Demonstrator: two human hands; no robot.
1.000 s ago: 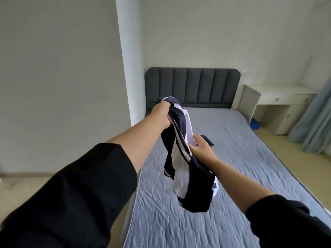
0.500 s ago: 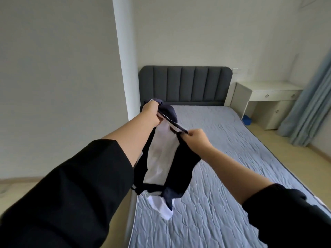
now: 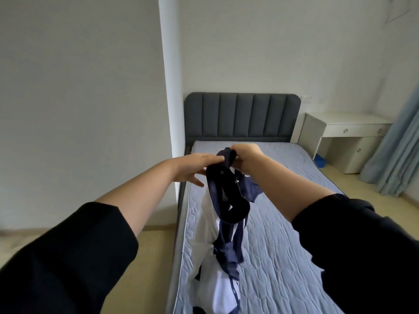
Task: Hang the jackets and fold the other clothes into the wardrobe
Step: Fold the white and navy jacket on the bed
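Observation:
A navy and white jacket (image 3: 226, 225) hangs over the left side of the bed (image 3: 283, 245), its lower part trailing on the mattress. My right hand (image 3: 246, 156) is closed on the dark collar at the top. My left hand (image 3: 197, 166) is beside it with fingers spread, its fingertips touching the collar fabric. Both forearms are bare below black sleeves.
A grey padded headboard (image 3: 242, 116) stands at the far end of the bed. A white desk (image 3: 347, 132) with drawers sits at the right, blue curtains (image 3: 394, 146) beyond it. A white wall (image 3: 79, 109) and its corner stand left of the bed, above tan floor.
The jacket has dropped lower and now trails on the mattress. My right hand has moved up to the collar, and my left hand has loosened, its fingers now spread.

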